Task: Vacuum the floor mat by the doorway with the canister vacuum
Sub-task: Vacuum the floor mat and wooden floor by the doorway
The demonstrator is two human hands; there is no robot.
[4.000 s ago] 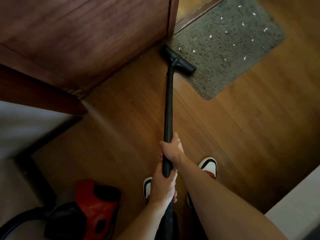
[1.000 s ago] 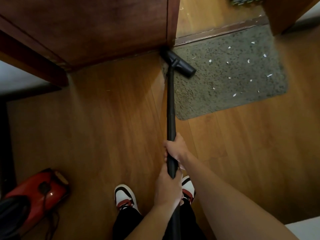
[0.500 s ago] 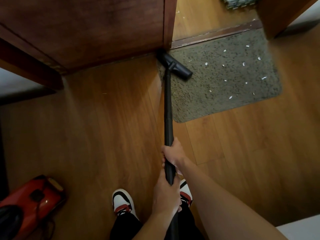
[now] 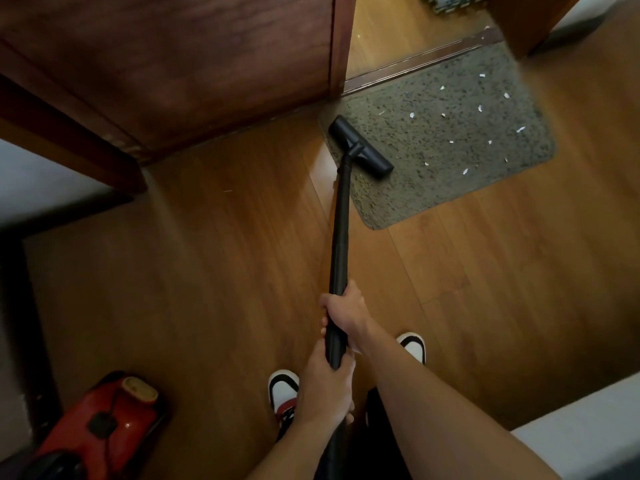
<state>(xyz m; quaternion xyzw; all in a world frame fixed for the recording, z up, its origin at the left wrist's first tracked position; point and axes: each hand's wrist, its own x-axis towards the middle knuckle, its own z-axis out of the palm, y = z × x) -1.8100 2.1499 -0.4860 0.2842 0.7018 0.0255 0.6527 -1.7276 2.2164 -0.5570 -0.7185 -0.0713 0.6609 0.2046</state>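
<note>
Black wand (image 4: 341,230) is gripped two-handed: right hand (image 4: 346,311) curled round it above, left hand (image 4: 325,386) curled round it just below. Its floor head (image 4: 360,145) rests on the left part of the grey mat (image 4: 450,174) beside the door threshold (image 4: 415,69); white scraps (image 4: 479,109) lie further right.

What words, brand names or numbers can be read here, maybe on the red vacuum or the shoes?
No text is readable in this view.
On the red canister vacuum, the pale patch may be a label, but it is too blurred to read.
On the shoes, no word or logo shows.
On the black wand and floor head, no marking is visible.
</note>
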